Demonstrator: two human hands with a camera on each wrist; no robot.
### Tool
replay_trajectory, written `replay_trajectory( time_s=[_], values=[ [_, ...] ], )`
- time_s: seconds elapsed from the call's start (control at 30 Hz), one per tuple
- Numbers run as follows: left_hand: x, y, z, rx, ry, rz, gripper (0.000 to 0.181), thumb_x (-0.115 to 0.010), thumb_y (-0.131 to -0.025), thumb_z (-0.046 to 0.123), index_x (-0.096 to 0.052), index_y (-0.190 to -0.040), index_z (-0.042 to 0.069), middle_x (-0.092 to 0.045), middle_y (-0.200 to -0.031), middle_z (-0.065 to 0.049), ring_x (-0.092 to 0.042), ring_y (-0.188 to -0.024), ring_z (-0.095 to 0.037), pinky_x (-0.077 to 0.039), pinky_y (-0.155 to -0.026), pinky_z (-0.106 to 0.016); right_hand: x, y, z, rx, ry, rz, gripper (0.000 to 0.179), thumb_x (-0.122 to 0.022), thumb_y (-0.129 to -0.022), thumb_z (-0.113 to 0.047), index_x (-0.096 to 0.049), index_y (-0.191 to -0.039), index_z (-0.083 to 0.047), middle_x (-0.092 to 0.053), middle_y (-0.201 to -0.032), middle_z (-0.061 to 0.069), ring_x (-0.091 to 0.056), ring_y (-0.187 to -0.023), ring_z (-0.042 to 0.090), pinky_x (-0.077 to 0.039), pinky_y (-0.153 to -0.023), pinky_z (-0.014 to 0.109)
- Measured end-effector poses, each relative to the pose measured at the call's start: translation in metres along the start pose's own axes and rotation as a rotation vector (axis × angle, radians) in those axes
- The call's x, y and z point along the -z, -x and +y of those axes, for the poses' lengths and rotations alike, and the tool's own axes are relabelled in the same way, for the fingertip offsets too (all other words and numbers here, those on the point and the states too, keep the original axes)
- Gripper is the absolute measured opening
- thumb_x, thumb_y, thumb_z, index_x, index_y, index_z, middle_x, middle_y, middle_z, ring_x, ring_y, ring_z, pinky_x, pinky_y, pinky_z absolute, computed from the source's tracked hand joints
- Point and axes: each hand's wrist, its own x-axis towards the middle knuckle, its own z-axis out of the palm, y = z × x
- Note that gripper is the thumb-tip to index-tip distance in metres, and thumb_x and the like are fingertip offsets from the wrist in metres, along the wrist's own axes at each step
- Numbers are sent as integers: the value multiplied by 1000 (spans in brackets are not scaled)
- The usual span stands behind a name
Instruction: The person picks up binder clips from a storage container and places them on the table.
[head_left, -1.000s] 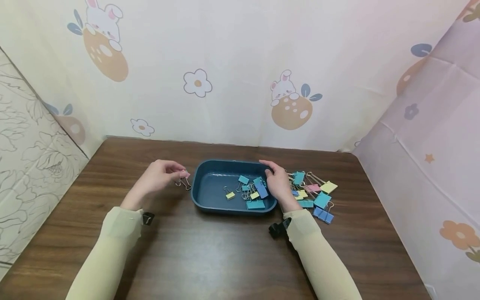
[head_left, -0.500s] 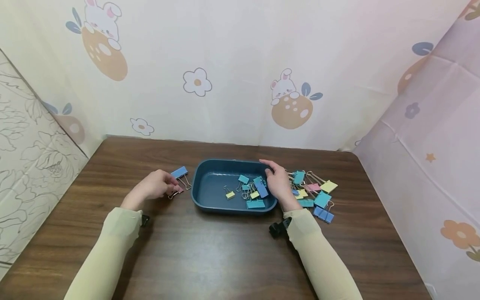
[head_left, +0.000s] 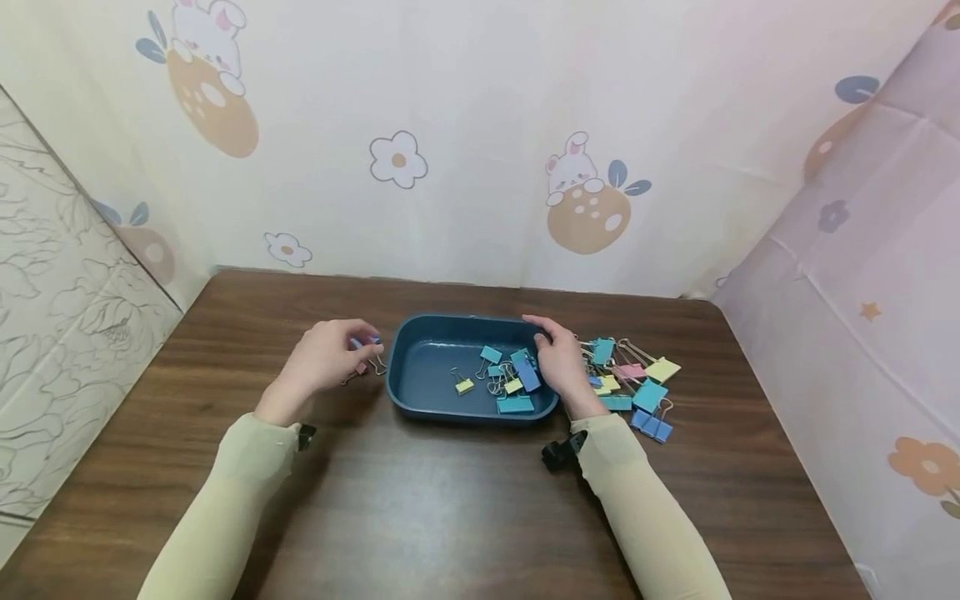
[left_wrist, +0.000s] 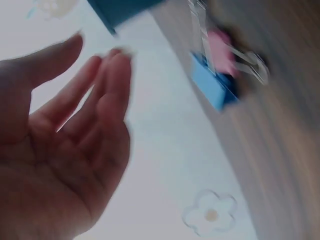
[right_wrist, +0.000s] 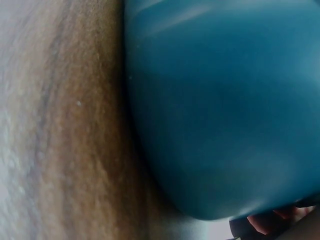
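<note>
My left hand (head_left: 330, 358) hovers just left of the dark blue tray (head_left: 431, 411), thumb and fingers apart with nothing between them. In the left wrist view, a blue binder clip (left_wrist: 207, 84) and a pink binder clip (left_wrist: 221, 52) lie together on the table beyond its fingertips. From the head, the hand partly hides both clips. My right hand (head_left: 561, 367) grips the tray's right end, its thumb at the rim. The tray's smooth outer wall (right_wrist: 220, 110) fills most of the right wrist view. Several teal, yellow and blue binder clips lie in the tray, mostly toward its right side.
A loose pile of binder clips in teal (head_left: 649, 395), yellow (head_left: 663, 370), pink (head_left: 632, 372) and blue (head_left: 652, 426) lies right of the tray, partly behind my right hand. A patterned curtain (head_left: 480, 208) hangs along the back edge of the wooden table (head_left: 420, 517).
My left hand set the pink clip down on the table beside the blue one and let it go, then moved up and right over the blue clip. My right hand has stayed on the tray.
</note>
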Motion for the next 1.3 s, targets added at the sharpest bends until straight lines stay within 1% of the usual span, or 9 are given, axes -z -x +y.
replay_trajectory(
  time_s=[0.17, 0.27, 0.43, 0.57, 0.67, 0.8, 0.87, 1.07, 1.3],
  values=[
    [-13, -1, 30, -190, 15, 75, 19, -74, -91, 23, -73, -107, 13, -70, -91, 2, -64, -78, -13, -53, -68, -34, 2, 0, -1, 2, -3, -6, 39, -41, -107, -13, -58, -139, -26, -47, -150, 6, -41, -138, 29, -32, -110, 57],
    [-28, -1, 42, -280, 4, 31, 18, -75, -91, 21, -72, -107, 13, -70, -94, 4, -64, -84, -12, -54, -75, -34, 2, 0, -1, 0, -1, -8, 39, -41, -107, -13, -58, -139, -26, -46, -151, 6, -43, -136, 29, -33, -109, 56],
    [-54, -5, 57, -342, -41, -54, 23, -77, -89, 20, -72, -110, 12, -70, -97, 3, -65, -87, -11, -54, -77, -33, 2, 0, 0, -3, -3, -7, 39, -41, -107, -13, -58, -140, -25, -46, -151, 7, -42, -136, 29, -33, -109, 57],
    [-68, -15, 67, -346, -97, -122, 25, -77, -89, 22, -72, -112, 14, -70, -97, 5, -63, -86, -11, -53, -75, -32, 2, 0, 0, 0, 4, -3, 39, -41, -107, -13, -58, -140, -25, -46, -151, 6, -43, -136, 30, -34, -109, 57],
    [-77, -23, 73, -319, -150, -168, 23, -75, -90, 25, -72, -111, 17, -69, -92, 8, -61, -84, -10, -51, -73, -32, 2, 2, 0, 14, 8, -1, 40, -41, -107, -12, -58, -140, -27, -49, -148, 8, -56, -109, 41, -43, -94, 55],
    [-88, -30, 80, -269, -227, -229, 23, -73, -91, 31, -72, -111, 19, -65, -84, 11, -59, -77, -9, -49, -68, -32, 2, 4, 0, 45, 25, 6, 40, -42, -107, -11, -58, -140, -26, -50, -145, 9, -52, -83, 39, -42, -78, 47],
    [-93, -32, 82, -243, -248, -254, 24, -73, -91, 32, -72, -112, 20, -64, -83, 10, -57, -73, -11, -49, -65, -32, 2, 4, 0, 55, 36, 9, 40, -42, -107, -11, -58, -139, -26, -50, -146, 8, -52, -86, 30, -39, -80, 42],
    [-104, -37, 81, -213, -320, -227, 22, -72, -92, 33, -73, -111, 21, -69, -93, 5, -56, -71, -13, -48, -62, -32, 1, 3, 0, 61, 33, 13, 39, -42, -107, -12, -58, -139, -26, -51, -145, 8, -44, -64, 32, -41, -68, 42],
    [-104, -38, 79, -235, -334, -199, 14, -71, -92, 24, -74, -105, 21, -67, -97, 3, -56, -77, -15, -51, -67, -35, 0, 2, 1, 42, 29, 15, 39, -43, -106, -12, -59, -138, -27, -50, -146, 7, -53, -87, 31, -40, -81, 42]
  ],
)
